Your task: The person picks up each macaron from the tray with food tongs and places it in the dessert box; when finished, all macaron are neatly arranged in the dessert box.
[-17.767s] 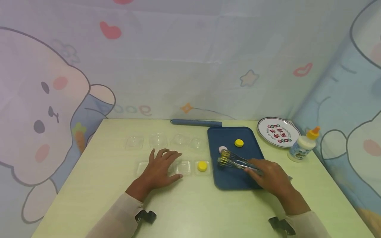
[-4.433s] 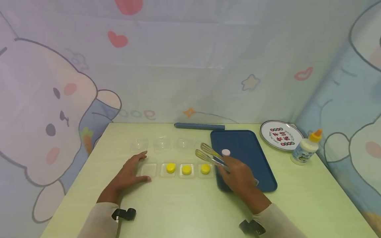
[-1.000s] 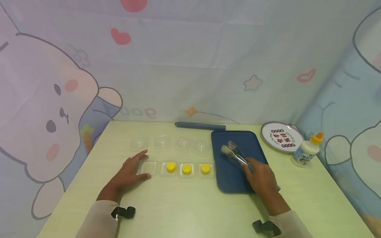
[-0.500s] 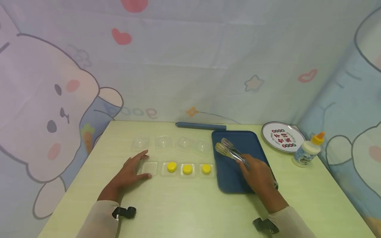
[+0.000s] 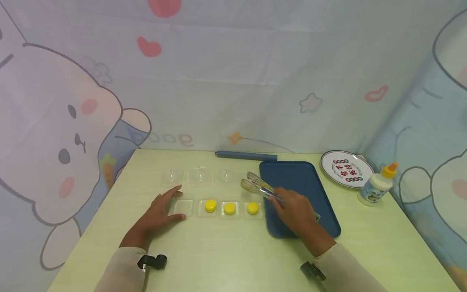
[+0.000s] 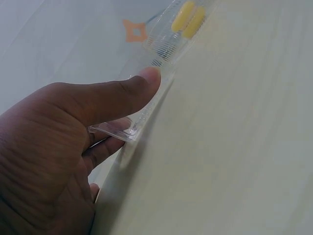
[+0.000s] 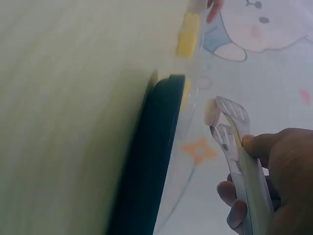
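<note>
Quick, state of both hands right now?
Left hand: open, thumb and fingers spread around the clear, square plastic tray.
Right hand: closed, holding the silver, slotted metal tongs, with a pale pink round piece at their tips.

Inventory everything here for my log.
table: one, greenish, foreground
backdrop: one, pastel, behind
tray: one, blue, right
box bases: four, clear, left of tray
lids: at least three, clear, behind bases
macarons: three, yellow, in bases
tongs: one, silvery, over table
macaron: one, pink, in tongs
rod: one, slate, far edge
plate: one, white, right rear
squeeze bottle: one, white, right
wrist cameras: two, black
left hand: one, leftmost base
right hand: one, holding tongs
</note>
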Motion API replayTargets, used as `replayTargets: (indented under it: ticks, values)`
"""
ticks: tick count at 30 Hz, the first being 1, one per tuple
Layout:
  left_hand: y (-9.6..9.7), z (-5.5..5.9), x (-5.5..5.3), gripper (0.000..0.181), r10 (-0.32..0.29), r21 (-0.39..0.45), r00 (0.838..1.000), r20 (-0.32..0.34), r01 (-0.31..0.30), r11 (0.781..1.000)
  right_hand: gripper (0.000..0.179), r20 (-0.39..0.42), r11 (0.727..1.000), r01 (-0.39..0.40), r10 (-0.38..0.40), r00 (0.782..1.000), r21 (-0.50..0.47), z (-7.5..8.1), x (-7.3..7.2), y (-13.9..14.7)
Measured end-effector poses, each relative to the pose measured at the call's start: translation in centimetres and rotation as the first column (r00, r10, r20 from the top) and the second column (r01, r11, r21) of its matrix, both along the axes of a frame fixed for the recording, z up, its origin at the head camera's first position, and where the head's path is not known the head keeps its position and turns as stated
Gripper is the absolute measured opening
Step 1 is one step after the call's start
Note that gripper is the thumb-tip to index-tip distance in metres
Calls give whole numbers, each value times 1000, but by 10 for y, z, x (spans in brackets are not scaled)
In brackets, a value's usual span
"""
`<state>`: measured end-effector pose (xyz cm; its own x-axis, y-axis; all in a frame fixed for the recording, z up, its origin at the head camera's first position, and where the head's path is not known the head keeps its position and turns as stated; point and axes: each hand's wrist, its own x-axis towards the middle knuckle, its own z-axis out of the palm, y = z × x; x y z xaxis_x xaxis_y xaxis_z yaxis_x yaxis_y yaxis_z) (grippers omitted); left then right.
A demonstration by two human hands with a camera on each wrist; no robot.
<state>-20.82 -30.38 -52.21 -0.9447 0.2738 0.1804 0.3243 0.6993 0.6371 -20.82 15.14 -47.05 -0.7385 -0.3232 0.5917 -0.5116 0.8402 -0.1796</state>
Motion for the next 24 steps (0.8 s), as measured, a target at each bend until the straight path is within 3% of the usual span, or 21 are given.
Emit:
replayTargets:
  ticks: [6,14,24]
  values:
    - [1,-1,-1,99,-3,0,1000,0,3,1000,22,-44,998,-61,60,997,-7,0,0,-20]
    - [1,2,0,99,5,3,1000,11,-5,1000,20,-28,993,-106,105,994,-47,3,2,-48]
    - [2,4,1,99,14,0,1000,16,-14,1000,18,35,984,-177,177,984,-16,5,5,-87]
